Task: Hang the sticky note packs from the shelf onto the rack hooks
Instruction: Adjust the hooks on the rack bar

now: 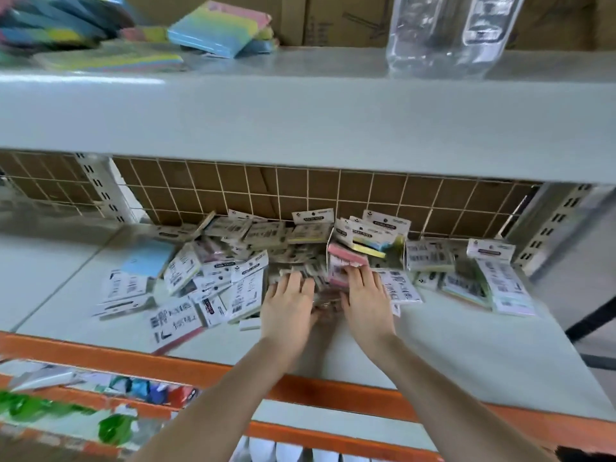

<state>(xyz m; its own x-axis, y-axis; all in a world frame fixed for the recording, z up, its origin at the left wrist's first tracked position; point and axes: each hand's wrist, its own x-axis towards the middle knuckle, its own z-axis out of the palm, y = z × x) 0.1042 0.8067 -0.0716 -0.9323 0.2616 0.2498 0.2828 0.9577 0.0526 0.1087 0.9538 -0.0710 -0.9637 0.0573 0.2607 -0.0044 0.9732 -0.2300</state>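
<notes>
While both hands are down in the heap, nothing has gone near a hook yet, so I'd call this the grab-a-bunch stage. The packs lie scattered over the grey shelf, most of them backside up with barcodes showing, and they pile thickest toward 12 o'clock against the wire grid.

Left hand lies palm down on the middle of the heap with fingers fairly straight, pressing or raking rather than gripping, as far as I can see. Right hand sits just beside it at 3 o'clock, fingertips over the near edge of a pink pack. Fingers look only lightly bent, and I can't tell if the thumb is hooked underneath. My guess is the two hands are set close together so they can scoop a stack between them.

Hard to make out: the packs directly under the palms are a blur, and whatever sits between the two wrists is shadowed. No rack hooks show anywhere, so where these get hung is unknown from here. Up at 11 o'clock the upper shelf carries rainbow pads, partly cut off by the top edge, and a clear plastic bag at 1 o'clock.
</notes>
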